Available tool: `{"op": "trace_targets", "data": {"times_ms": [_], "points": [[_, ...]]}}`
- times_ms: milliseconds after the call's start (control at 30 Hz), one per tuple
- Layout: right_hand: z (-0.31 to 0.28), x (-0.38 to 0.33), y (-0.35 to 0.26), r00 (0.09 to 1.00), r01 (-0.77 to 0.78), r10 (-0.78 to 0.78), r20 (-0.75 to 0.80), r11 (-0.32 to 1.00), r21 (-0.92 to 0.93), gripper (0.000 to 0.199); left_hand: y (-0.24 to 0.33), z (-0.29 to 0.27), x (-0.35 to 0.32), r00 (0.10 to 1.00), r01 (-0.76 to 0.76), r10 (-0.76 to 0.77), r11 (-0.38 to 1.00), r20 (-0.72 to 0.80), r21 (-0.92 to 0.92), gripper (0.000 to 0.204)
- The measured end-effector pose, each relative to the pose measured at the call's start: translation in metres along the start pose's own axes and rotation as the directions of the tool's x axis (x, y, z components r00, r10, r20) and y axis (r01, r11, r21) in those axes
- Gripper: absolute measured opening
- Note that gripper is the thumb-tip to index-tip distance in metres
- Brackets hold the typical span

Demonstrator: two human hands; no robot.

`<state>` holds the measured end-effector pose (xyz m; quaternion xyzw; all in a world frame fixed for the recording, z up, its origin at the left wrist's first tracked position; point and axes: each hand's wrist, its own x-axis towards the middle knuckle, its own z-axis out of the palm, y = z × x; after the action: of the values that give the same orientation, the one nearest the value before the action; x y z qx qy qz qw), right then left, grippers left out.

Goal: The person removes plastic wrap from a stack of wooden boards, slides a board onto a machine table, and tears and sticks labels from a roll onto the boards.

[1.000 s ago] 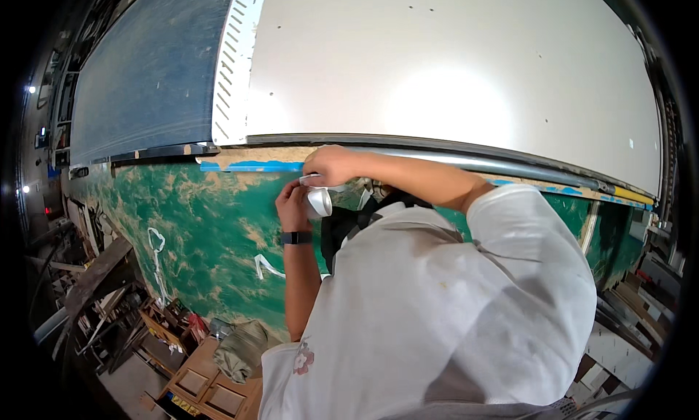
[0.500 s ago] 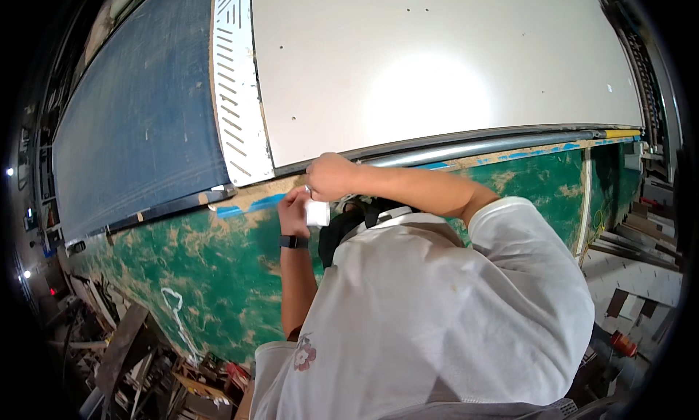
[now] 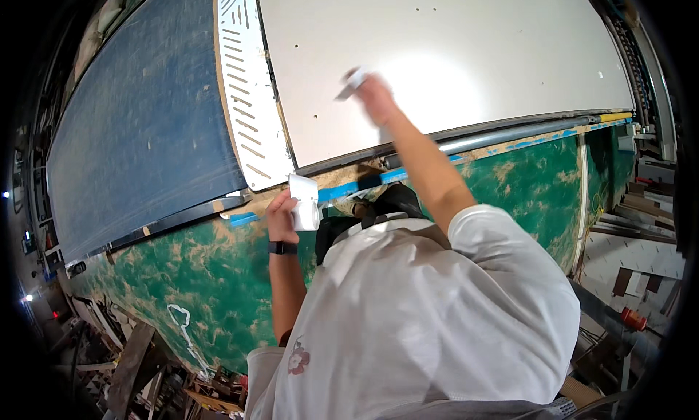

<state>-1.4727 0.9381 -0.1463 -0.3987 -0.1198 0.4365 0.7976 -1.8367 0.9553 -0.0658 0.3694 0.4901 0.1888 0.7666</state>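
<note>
A white roll of labels (image 3: 304, 205), with a flat white sheet standing up from it, is being gripped by the left hand (image 3: 280, 216), whose fingers are being curled closed around its side; a dark band (image 3: 282, 248) is being worn on that wrist. The roll is being held just above the worn edge of the green painted floor (image 3: 167, 274), beside a strip of blue tape (image 3: 349, 188) and near the lower corner of a slotted white metal plate (image 3: 251, 107). The right hand (image 3: 377, 96) is being stretched out over the large pale grey panel (image 3: 451, 48), and a small white piece (image 3: 352, 81) is being pinched at its fingertips; the hand is being blurred by motion, so how tightly the fingers are closed cannot be told exactly, nor whether the piece is touching the panel. The panel is being bordered along its near edge by a grey metal tube (image 3: 510, 132), and a wide dark blue belt (image 3: 145, 121) is lying to the left of the slotted plate. A white shirt (image 3: 429, 318) is being worn by the person.
</note>
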Motion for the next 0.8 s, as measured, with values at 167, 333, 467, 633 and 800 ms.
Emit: {"op": "trace_targets", "data": {"times_ms": [167, 333, 467, 633, 800], "points": [[-0.074, 0.027, -0.111, 0.767, 0.121, -0.407, -0.496, 0.851, -0.511, 0.023, 0.016, 0.022, -0.004, 0.990, -0.137, 0.137, 0.991, -0.024, -0.007, 0.043], [-0.028, -0.030, -0.056, 0.837, 0.426, -0.095, 0.538, -0.505, -0.751, 0.048, 0.026, 0.050, 0.008, 0.968, -0.247, 0.246, 0.969, -0.056, -0.023, 0.039], [0.021, -0.085, -0.007, 0.950, 0.231, -0.061, 0.307, -0.525, -0.819, 0.081, 0.032, 0.065, 0.008, 0.964, -0.255, 0.251, 0.966, -0.091, -0.037, 0.037], [0.089, -0.124, -0.053, 0.948, -0.131, 0.317, 0.029, 0.472, -0.872, 0.054, 0.035, 0.086, 0.005, 0.968, -0.228, 0.214, 0.969, -0.134, -0.098, 0.037], [0.127, -0.138, -0.064, 0.935, -0.056, 0.289, 0.205, 0.692, -0.720, 0.045, 0.030, 0.096, -0.003, 0.980, -0.185, 0.197, 0.955, 0.031, -0.233, 0.037]]}}
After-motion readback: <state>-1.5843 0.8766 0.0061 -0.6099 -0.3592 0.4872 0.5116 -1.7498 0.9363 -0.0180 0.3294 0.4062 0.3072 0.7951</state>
